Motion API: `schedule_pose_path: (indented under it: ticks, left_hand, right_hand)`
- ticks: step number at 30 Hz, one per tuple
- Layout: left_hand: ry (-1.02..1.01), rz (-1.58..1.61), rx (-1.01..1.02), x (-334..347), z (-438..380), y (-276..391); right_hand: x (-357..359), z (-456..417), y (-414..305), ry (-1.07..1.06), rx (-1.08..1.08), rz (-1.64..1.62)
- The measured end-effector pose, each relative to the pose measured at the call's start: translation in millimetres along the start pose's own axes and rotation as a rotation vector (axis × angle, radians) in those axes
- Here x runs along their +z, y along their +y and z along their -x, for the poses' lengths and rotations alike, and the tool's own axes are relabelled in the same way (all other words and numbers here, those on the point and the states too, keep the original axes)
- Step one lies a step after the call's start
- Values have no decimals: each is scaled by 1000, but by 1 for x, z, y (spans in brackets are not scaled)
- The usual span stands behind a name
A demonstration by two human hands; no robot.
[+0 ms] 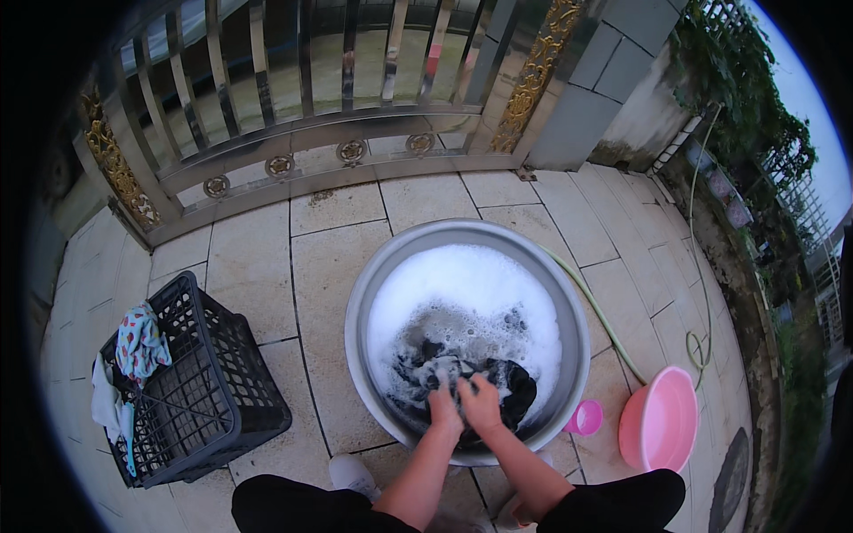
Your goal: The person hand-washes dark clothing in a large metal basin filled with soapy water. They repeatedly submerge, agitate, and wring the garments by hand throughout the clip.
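A large round metal basin (358, 313) filled with white suds (466, 273) and greyish water stands on the paving between my feet. Dark wet cloth (516, 393) lies in its near part, partly under water and foam. My left hand (445, 408) and my right hand (480, 403) are side by side at this cloth, fingers curled on it, with a soapy, paler bunch just beyond the fingertips. Both hands seem to grip the cloth; foam hides some of the fingertips.
At left stands a black plastic crate (226, 393) with a patterned cloth (142, 343), a white cloth (106, 400) and a light-blue brush (130, 440). Right of the basin are a pink cup (587, 418), a pink tub (660, 420) and a green hose (606, 320). A metal gate (333, 160) stands beyond.
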State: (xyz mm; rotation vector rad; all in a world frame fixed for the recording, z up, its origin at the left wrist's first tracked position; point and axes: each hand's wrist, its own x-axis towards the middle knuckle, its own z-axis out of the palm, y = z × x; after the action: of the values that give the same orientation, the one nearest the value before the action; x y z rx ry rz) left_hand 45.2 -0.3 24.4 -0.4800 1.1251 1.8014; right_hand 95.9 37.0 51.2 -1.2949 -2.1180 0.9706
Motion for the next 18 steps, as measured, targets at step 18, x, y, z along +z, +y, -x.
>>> schedule_pose_path:
  ticks: [18]
  left_hand:
    - [-158, 82, -465, -23, -44, 4]
  right_hand:
    - [-11, 3, 9, -172, 55, -244]
